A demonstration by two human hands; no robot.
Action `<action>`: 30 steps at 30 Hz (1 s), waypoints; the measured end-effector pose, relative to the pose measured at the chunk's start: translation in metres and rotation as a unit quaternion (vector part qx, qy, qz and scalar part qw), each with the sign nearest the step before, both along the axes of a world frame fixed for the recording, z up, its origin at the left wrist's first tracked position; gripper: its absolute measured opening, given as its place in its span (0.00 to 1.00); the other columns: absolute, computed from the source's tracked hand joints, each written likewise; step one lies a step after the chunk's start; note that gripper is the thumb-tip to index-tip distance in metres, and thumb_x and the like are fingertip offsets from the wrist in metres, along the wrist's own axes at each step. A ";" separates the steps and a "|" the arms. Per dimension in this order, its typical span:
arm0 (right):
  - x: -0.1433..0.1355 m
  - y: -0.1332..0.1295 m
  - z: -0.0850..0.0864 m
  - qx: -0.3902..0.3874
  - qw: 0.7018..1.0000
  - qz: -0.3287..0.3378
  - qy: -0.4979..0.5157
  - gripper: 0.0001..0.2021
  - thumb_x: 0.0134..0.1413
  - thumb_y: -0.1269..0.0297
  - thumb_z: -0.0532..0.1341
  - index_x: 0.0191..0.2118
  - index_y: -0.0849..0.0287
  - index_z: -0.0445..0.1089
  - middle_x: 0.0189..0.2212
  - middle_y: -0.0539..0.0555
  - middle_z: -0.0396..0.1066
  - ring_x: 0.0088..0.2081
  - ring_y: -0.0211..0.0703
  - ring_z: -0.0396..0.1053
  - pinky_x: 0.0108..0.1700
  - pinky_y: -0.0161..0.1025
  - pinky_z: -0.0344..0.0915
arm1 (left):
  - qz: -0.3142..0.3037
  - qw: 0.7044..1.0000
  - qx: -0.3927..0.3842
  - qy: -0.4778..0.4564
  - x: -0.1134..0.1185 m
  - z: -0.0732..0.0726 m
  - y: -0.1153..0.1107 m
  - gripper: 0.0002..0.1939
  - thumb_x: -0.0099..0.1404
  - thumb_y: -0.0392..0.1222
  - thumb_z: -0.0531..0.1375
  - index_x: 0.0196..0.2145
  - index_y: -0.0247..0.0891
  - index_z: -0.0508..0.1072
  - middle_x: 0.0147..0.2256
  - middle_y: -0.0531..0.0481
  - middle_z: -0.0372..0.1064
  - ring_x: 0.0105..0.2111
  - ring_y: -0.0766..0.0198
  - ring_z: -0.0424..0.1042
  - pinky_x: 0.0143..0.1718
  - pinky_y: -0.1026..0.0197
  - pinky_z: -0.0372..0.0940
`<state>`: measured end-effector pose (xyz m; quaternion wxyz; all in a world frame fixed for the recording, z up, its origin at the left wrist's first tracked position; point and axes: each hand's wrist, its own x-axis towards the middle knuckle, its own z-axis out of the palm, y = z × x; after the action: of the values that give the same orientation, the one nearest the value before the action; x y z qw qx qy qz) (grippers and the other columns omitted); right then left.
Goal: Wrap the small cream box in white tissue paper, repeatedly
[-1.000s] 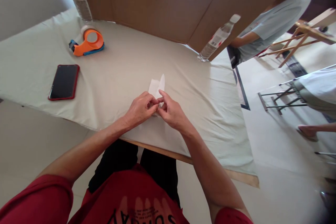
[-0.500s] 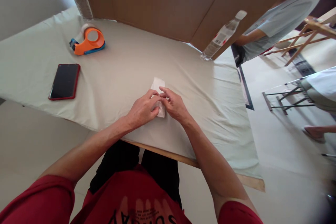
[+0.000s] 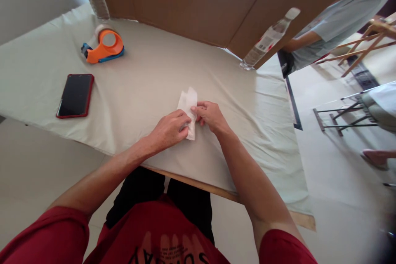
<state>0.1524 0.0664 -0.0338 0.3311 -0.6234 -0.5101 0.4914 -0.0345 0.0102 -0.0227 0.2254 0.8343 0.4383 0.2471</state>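
Observation:
A thin white tissue (image 3: 189, 101) lies crumpled on the cloth-covered table near its front edge, its upper end slightly raised. My left hand (image 3: 171, 128) is closed on the tissue's lower left side, fingers curled inward. At the tissue's right edge, my right hand (image 3: 210, 116) pinches it between thumb and forefinger, with the other fingers curled beneath. Part of the tissue is hidden by my left fingers.
A phone in a red case (image 3: 75, 95) and an orange tape dispenser (image 3: 107, 47) lie on the left. Water bottles (image 3: 97, 2) (image 3: 269, 40) stand against a brown cardboard panel (image 3: 185, 4). Another person's arm (image 3: 301, 42) shows behind the panel's right edge.
My right hand has moved apart from my left, to the right, and grips the tissue's edge. The tissue's upper part has lifted and spread. The view has shifted slightly.

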 end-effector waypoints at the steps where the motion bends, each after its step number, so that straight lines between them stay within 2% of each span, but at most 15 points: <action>1: -0.002 0.002 0.000 -0.002 1.000 0.013 0.003 0.12 0.46 0.61 0.68 0.36 0.61 0.71 0.18 0.45 0.64 0.17 0.34 0.60 0.17 0.33 0.53 | 0.000 1.000 0.004 -0.002 0.000 0.000 0.000 0.11 0.62 0.30 0.58 0.40 0.35 0.77 0.47 0.44 0.75 0.33 0.65 0.73 0.37 0.61 0.68; 3: -0.006 0.007 0.000 -0.007 1.000 0.028 0.009 0.10 0.44 0.61 0.68 0.30 0.59 0.69 0.15 0.43 0.60 0.16 0.32 0.54 0.17 0.33 0.50 | 0.001 1.000 0.016 -0.002 0.000 -0.001 -0.001 0.11 0.62 0.30 0.58 0.39 0.36 0.77 0.53 0.42 0.73 0.34 0.65 0.74 0.38 0.61 0.69; 5: -0.008 0.012 -0.002 -0.008 0.999 0.036 0.017 0.11 0.41 0.61 0.69 0.27 0.58 0.66 0.15 0.41 0.58 0.17 0.31 0.53 0.19 0.33 0.49 | -0.003 1.000 0.021 0.006 0.000 0.000 0.000 0.11 0.61 0.30 0.57 0.39 0.36 0.77 0.54 0.41 0.73 0.36 0.63 0.74 0.40 0.60 0.69; 9: -0.011 0.017 -0.004 0.043 0.997 0.062 0.032 0.10 0.37 0.62 0.69 0.26 0.59 0.69 0.20 0.44 0.64 0.24 0.33 0.58 0.27 0.34 0.56 | -0.004 0.999 -0.024 0.020 0.000 0.003 0.005 0.13 0.61 0.31 0.57 0.42 0.36 0.78 0.37 0.46 0.77 0.35 0.60 0.74 0.43 0.57 0.69; 12: -0.013 0.011 -0.003 0.103 0.990 0.069 0.070 0.10 0.39 0.61 0.69 0.28 0.59 0.71 0.26 0.46 0.69 0.29 0.36 0.63 0.34 0.35 0.62 | 0.019 0.998 -0.060 0.002 0.000 0.002 0.007 0.15 0.60 0.32 0.58 0.44 0.36 0.77 0.34 0.49 0.76 0.32 0.62 0.72 0.41 0.58 0.69; 16: -0.013 -0.007 0.002 0.122 0.982 0.075 0.124 0.12 0.44 0.57 0.69 0.35 0.56 0.73 0.33 0.50 0.76 0.36 0.42 0.71 0.42 0.41 0.69 | 0.050 0.997 -0.050 -0.040 0.000 -0.004 -0.001 0.13 0.60 0.34 0.59 0.43 0.38 0.76 0.44 0.46 0.73 0.30 0.66 0.70 0.39 0.59 0.69; 19: -0.011 -0.021 0.005 0.126 0.978 0.108 0.123 0.16 0.48 0.50 0.69 0.39 0.56 0.74 0.38 0.53 0.77 0.41 0.46 0.73 0.48 0.45 0.70 | 0.115 0.991 -0.031 -0.061 0.001 -0.009 -0.009 0.14 0.61 0.37 0.60 0.46 0.40 0.73 0.48 0.45 0.69 0.32 0.65 0.70 0.38 0.58 0.69; 22: -0.007 -0.029 0.005 0.154 0.973 0.132 0.107 0.18 0.51 0.46 0.68 0.38 0.56 0.73 0.37 0.52 0.76 0.41 0.45 0.72 0.47 0.43 0.69 | 0.160 0.984 -0.009 -0.083 0.001 -0.012 -0.011 0.25 0.59 0.38 0.63 0.54 0.39 0.67 0.50 0.43 0.67 0.42 0.59 0.71 0.44 0.55 0.70; 24: -0.005 -0.033 0.006 0.177 0.969 0.146 0.090 0.17 0.52 0.46 0.68 0.35 0.56 0.71 0.33 0.51 0.72 0.37 0.43 0.69 0.43 0.41 0.68 | 0.155 0.984 0.000 -0.091 0.000 -0.012 -0.007 0.34 0.57 0.38 0.64 0.60 0.37 0.61 0.55 0.39 0.65 0.49 0.55 0.69 0.50 0.52 0.69; 26: -0.003 -0.037 0.008 0.192 0.965 0.162 0.075 0.17 0.54 0.47 0.67 0.33 0.56 0.69 0.30 0.49 0.69 0.34 0.41 0.67 0.40 0.39 0.66 | 0.133 0.988 -0.014 -0.082 -0.002 -0.011 -0.002 0.38 0.57 0.38 0.64 0.63 0.34 0.58 0.56 0.37 0.66 0.51 0.52 0.68 0.53 0.49 0.67; 28: -0.003 -0.042 0.008 0.206 0.961 0.173 0.062 0.16 0.56 0.48 0.65 0.33 0.56 0.68 0.30 0.49 0.68 0.34 0.41 0.67 0.40 0.39 0.65 | 0.107 0.991 -0.044 -0.062 -0.004 -0.008 0.002 0.32 0.59 0.38 0.63 0.60 0.34 0.63 0.53 0.39 0.70 0.51 0.51 0.69 0.54 0.49 0.66; 30: -0.003 -0.050 0.005 0.232 0.956 0.172 0.046 0.13 0.58 0.51 0.64 0.34 0.56 0.68 0.33 0.51 0.72 0.38 0.43 0.71 0.45 0.40 0.66 | 0.087 0.993 -0.065 -0.047 -0.006 -0.005 0.005 0.23 0.60 0.38 0.63 0.54 0.36 0.69 0.50 0.41 0.73 0.51 0.51 0.70 0.55 0.48 0.65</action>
<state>0.1490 0.0165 -0.0285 0.4000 -0.4090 -0.6939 0.4373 -0.0400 0.0150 -0.0281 0.2774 0.7639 0.5132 0.2760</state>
